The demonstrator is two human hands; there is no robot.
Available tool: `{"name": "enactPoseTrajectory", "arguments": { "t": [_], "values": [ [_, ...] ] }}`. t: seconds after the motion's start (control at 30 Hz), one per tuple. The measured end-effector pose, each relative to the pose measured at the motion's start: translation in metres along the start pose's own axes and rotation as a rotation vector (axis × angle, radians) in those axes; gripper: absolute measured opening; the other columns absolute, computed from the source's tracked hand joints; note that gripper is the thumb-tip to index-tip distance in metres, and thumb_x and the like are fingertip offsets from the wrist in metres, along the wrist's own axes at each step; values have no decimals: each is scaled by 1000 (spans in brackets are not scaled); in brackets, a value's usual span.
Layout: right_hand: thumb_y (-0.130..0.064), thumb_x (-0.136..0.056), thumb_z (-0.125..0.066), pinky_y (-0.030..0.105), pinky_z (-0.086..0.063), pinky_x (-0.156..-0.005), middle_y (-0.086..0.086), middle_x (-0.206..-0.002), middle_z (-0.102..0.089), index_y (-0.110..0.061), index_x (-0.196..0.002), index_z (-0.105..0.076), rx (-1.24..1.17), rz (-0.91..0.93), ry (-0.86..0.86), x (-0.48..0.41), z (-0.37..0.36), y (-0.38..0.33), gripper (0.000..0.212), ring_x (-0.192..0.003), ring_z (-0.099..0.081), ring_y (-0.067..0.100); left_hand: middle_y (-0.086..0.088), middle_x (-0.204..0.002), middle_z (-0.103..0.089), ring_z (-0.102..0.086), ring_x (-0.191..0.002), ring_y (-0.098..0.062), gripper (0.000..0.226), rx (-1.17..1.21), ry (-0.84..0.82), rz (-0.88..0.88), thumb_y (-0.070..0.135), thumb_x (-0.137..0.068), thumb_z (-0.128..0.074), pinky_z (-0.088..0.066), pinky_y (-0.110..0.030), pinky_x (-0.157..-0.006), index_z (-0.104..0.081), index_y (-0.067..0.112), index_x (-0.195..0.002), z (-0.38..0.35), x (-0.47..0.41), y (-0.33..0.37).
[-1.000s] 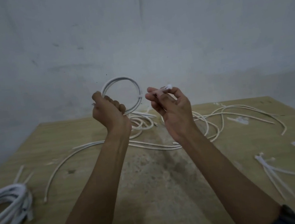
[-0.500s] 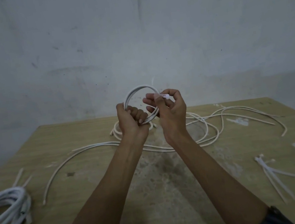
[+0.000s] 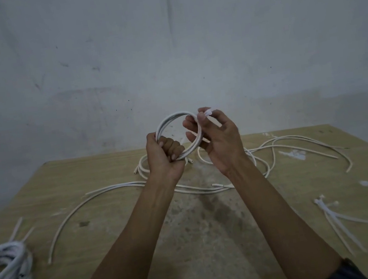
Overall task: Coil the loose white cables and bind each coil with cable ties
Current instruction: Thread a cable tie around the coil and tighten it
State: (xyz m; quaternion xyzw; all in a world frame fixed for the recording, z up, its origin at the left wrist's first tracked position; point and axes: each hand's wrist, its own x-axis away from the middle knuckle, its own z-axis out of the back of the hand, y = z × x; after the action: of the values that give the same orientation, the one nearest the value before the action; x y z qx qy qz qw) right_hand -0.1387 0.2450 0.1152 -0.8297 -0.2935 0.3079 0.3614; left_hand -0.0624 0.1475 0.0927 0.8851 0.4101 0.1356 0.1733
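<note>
The coil (image 3: 172, 116) is a small, round hoop of a few turns of smooth white cable, held up in the air above the far part of the table (image 3: 88, 171). It looks light but springy: the turns would likely fan open if let go, so the best hold is a full fist across all turns at one spot. That is how the left hand (image 3: 164, 158) grips it, clenched round the lower left arc. The right hand (image 3: 221, 143) pinches a thin translucent tie (image 3: 208, 112) between thumb and fingertip at the coil's upper right, its other fingers spread against the hoop. The tie looks slick and thin, so it is best taken near its head. Whether it already goes round the turns cannot be told.

Loose cables (image 3: 114, 186) sprawl in long curves on the worn, stained wooden table. Spare ties (image 3: 333, 217) lie to the right and a larger white bundle (image 3: 6, 261) at the left edge. Behind is a scuffed grey wall (image 3: 165, 47).
</note>
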Motion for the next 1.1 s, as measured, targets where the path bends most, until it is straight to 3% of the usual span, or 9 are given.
{"name": "enactPoseTrajectory", "arguments": {
  "t": [0.13, 0.23, 0.3, 0.4, 0.5, 0.63, 0.9, 1.0, 1.1],
  "values": [
    [-10, -95, -67, 33, -58, -56, 22, -85, -74, 2, -103, -66, 369, 260, 76, -2, 3, 9, 14, -66, -74, 29, 3, -41, -22, -23, -31, -11, 40, -64, 83, 52, 22, -96, -40, -29, -17, -34, -37, 15, -56, 8, -4, -6],
    [-16, -97, -65, 32, -56, -52, 18, -76, -73, 0, -95, -66, 486, 308, 122, -5, 9, 16, 17, -58, -71, 28, -9, -69, -52, -55, -57, -21, 28, -327, 253, -69, 32, -94, -49, -54, -28, -60, -53, 10, -78, 15, -14, -10],
    [-19, -98, -65, 33, -56, -52, 16, -73, -72, 0, -90, -66, 573, 316, 141, -6, 15, 21, 20, -56, -71, 28, -15, -108, -58, -60, -101, -27, 36, -749, 400, -521, 39, -93, -55, -50, -36, -94, -57, 7, -110, 19, -18, -7],
    [-21, -95, -69, 36, -58, -52, 18, -68, -70, -1, -86, -64, 650, 316, 134, -4, 17, 25, 23, -55, -71, 28, -5, -118, -58, -55, -110, -15, 34, -1204, 76, -1211, 31, -96, -61, -41, -19, -94, -58, 9, -121, 8, 2, -1],
    [-21, -93, -71, 24, -56, -49, 13, -67, -70, 2, -85, -64, 716, 362, 157, 1, 14, 22, 26, -55, -70, 11, 11, -112, -66, -60, -103, -2, 31, -1409, -236, -916, 38, -93, -66, -46, -15, -87, -69, 20, -118, -5, 12, -8],
    [-25, -94, -71, 23, -60, -57, 3, -74, -74, -6, -94, -73, 874, 403, 173, 0, 14, 13, 19, -62, -71, 3, 6, -115, -72, -68, -107, -10, 33, -1203, -354, -651, 43, -98, -57, -58, -43, -87, -70, 24, -123, 3, 2, -21],
    [-17, -100, -53, 12, -46, -79, 0, -100, -65, -22, -128, -66, 1269, 317, -314, 7, -3, -2, 32, -90, -61, 4, -8, -104, -73, -72, -94, -14, 31, -868, -187, -591, 26, -106, -46, -59, -31, -70, -70, 8, -114, -4, 15, -13],
    [-33, -98, -58, 29, -44, -76, 1, -92, -62, -24, -105, -77, 1343, 386, -125, 1, -1, 0, 22, -84, -56, 12, -11, -90, -72, -71, -76, -16, 32, -982, -191, -607, 27, -107, -41, -52, -28, -54, -67, 8, -104, -1, 15, -13],
    [-39, -89, -71, 28, -48, -68, -6, -85, -69, -23, -89, -75, 1157, 443, 70, 0, 3, -1, 17, -69, -61, 7, -9, -91, -74, -73, -83, -19, 32, -1053, -319, -713, 22, -107, -43, -55, -25, -67, -70, 5, -103, -1, 14, -12]
  ]
}}
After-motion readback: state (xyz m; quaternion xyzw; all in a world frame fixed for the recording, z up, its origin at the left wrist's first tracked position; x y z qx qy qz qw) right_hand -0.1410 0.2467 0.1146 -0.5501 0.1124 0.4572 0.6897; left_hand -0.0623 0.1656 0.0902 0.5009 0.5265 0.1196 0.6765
